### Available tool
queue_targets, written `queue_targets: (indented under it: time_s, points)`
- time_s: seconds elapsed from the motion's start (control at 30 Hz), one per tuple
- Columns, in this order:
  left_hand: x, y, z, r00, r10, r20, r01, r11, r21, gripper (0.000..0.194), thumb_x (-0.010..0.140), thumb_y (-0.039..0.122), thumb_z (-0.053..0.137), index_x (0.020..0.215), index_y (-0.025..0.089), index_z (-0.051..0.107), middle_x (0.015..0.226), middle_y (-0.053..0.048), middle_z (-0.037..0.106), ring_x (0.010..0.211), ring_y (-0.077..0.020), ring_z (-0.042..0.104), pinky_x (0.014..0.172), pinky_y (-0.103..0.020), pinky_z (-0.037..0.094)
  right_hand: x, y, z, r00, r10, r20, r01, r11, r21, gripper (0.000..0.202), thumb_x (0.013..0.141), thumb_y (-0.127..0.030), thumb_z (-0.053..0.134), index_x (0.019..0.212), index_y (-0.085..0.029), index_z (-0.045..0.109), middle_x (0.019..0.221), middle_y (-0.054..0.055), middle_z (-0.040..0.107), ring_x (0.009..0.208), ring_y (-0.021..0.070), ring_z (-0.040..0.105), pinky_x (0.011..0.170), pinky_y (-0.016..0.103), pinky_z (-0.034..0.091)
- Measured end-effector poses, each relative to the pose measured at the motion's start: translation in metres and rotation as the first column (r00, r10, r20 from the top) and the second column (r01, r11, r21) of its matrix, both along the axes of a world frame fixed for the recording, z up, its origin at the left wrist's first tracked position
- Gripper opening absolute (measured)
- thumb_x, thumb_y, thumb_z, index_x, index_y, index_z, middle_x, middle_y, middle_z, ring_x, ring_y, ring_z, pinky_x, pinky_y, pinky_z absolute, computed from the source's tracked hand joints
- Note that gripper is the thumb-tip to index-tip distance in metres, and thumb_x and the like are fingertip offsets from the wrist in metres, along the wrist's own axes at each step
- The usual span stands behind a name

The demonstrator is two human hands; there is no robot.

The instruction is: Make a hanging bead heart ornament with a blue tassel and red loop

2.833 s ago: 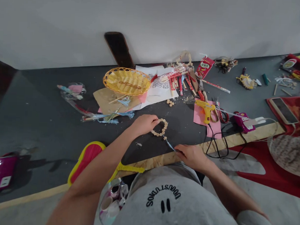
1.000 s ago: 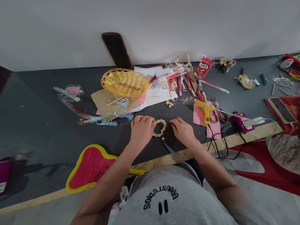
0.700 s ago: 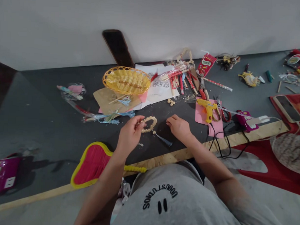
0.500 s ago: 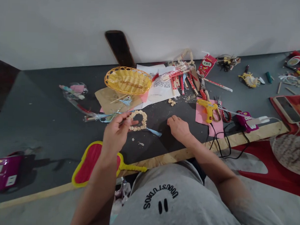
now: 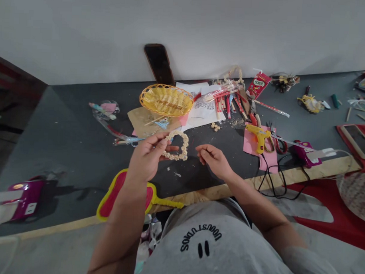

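My left hand (image 5: 148, 156) pinches the left side of a cream beaded ring (image 5: 185, 145), roughly heart-shaped, above the dark table. To the right of the ring, my right hand (image 5: 213, 159) is held with its fingers curled; whether anything small is between them cannot be made out. A gap separates this hand from the ring. Behind the ring lie a yellow woven basket (image 5: 166, 101) and brown paper (image 5: 136, 121) with blue tassels on it. A small beaded cluster (image 5: 215, 126) rests farther back, between the hands.
A yellow glue gun (image 5: 258, 136) lies on pink paper at the right, with cables near the edge. A red and yellow paddle (image 5: 155, 198) sits under my left forearm. A dark phone (image 5: 160, 64) leans on the wall. Wrapped sticks (image 5: 222, 91) lie behind.
The view has shifted slightly left. My left hand has turned the ring a little, and its blue tassel no longer shows. My right hand has moved nearer the ring.
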State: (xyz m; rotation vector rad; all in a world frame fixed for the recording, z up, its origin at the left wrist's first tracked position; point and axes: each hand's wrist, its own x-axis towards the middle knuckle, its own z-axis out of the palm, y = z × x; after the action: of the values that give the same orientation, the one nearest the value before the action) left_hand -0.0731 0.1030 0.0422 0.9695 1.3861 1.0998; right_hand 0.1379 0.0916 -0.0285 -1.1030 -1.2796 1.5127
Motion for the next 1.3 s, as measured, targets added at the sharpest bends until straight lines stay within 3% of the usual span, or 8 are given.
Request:
queue_targets:
  time_s: [0.13,0.27,0.5,0.63,0.83,0.97,1.07,1.3]
  points:
    - [0.017,-0.002,0.001,0.971,-0.133,-0.201,0.146,0.988,0.051,0.055,0.082,0.059,0.068,0.120,0.018,0.066,0.102,-0.009,0.073,0.085,-0.0230,0.075,0.057,-0.023,0.052,0.001,0.001,0.019,0.995,0.026,-0.101,-0.034,0.997,-0.074,0.042,0.079,-0.055,0.072,0.099,-0.018,0.066,0.072,-0.003,0.057,0.058,0.0075,0.043,0.054,0.022,0.034]
    - [0.031,-0.004,0.003,0.937,-0.192,-0.290,0.229,0.968,0.099,0.054,0.087,0.057,0.063,0.120,0.016,0.066,0.102,-0.010,0.074,0.091,-0.0250,0.074,0.071,-0.029,0.056,-0.001,0.002,0.021,0.987,-0.067,-0.147,0.041,0.985,-0.170,0.046,0.070,-0.060,0.078,0.078,-0.018,0.061,0.060,-0.006,0.049,0.053,0.0063,0.037,0.050,0.022,0.027]
    - [0.044,-0.004,-0.012,0.970,-0.210,0.126,0.195,0.973,0.122,0.062,0.073,0.039,0.083,0.127,0.020,0.061,0.117,-0.010,0.072,0.118,-0.0266,0.066,0.097,-0.037,0.054,0.000,0.001,0.017,0.903,-0.193,-0.385,0.065,0.945,-0.321,0.044,0.065,-0.052,0.085,0.070,-0.019,0.056,0.058,-0.007,0.044,0.053,0.0063,0.038,0.051,0.022,0.032]
    - [0.050,-0.005,-0.021,0.952,-0.230,0.202,0.216,0.973,0.087,0.060,0.078,0.040,0.080,0.130,0.022,0.057,0.127,-0.012,0.071,0.123,-0.0266,0.064,0.106,-0.040,0.048,0.001,0.002,0.018,0.916,-0.216,-0.339,0.118,0.951,-0.287,0.043,0.067,-0.055,0.082,0.073,-0.018,0.059,0.064,-0.005,0.051,0.053,0.0063,0.039,0.051,0.023,0.031]
    - [0.056,-0.003,-0.018,0.944,-0.152,0.294,0.145,0.988,0.046,0.059,0.077,0.041,0.081,0.126,0.021,0.056,0.125,-0.012,0.071,0.113,-0.0251,0.069,0.096,-0.036,0.054,0.006,0.003,0.009,0.973,-0.217,-0.075,0.216,0.976,-0.017,0.037,0.085,-0.054,0.064,0.075,-0.019,0.058,0.060,-0.005,0.048,0.054,0.0080,0.039,0.052,0.023,0.030]
    - [0.055,-0.001,-0.010,0.923,-0.072,0.378,0.092,0.995,-0.037,0.058,0.070,0.039,0.086,0.119,0.023,0.059,0.122,-0.009,0.073,0.100,-0.0207,0.073,0.077,-0.028,0.058,0.016,0.006,0.005,0.945,-0.304,-0.120,0.300,0.952,-0.055,0.034,0.090,-0.046,0.056,0.067,-0.022,0.045,0.058,-0.006,0.042,0.053,0.0089,0.041,0.051,0.023,0.032]
    - [0.057,-0.002,-0.006,0.912,-0.056,0.405,0.092,0.993,-0.071,0.053,0.068,0.036,0.088,0.112,0.023,0.061,0.119,-0.007,0.074,0.096,-0.0184,0.073,0.073,-0.025,0.057,0.024,0.009,0.009,0.922,-0.359,-0.142,0.355,0.933,-0.054,0.044,0.091,-0.049,0.053,0.060,-0.022,0.036,0.056,-0.006,0.038,0.051,0.0090,0.042,0.050,0.024,0.032]
    - [0.067,-0.007,-0.013,0.915,-0.098,0.391,0.117,0.993,-0.024,0.050,0.073,0.041,0.084,0.114,0.021,0.063,0.124,-0.011,0.072,0.101,-0.0217,0.072,0.078,-0.029,0.057,0.023,0.006,0.023,0.977,-0.212,-0.004,0.212,0.977,0.021,0.043,0.081,-0.061,0.066,0.079,-0.019,0.061,0.062,-0.004,0.050,0.054,0.0092,0.041,0.051,0.024,0.032]
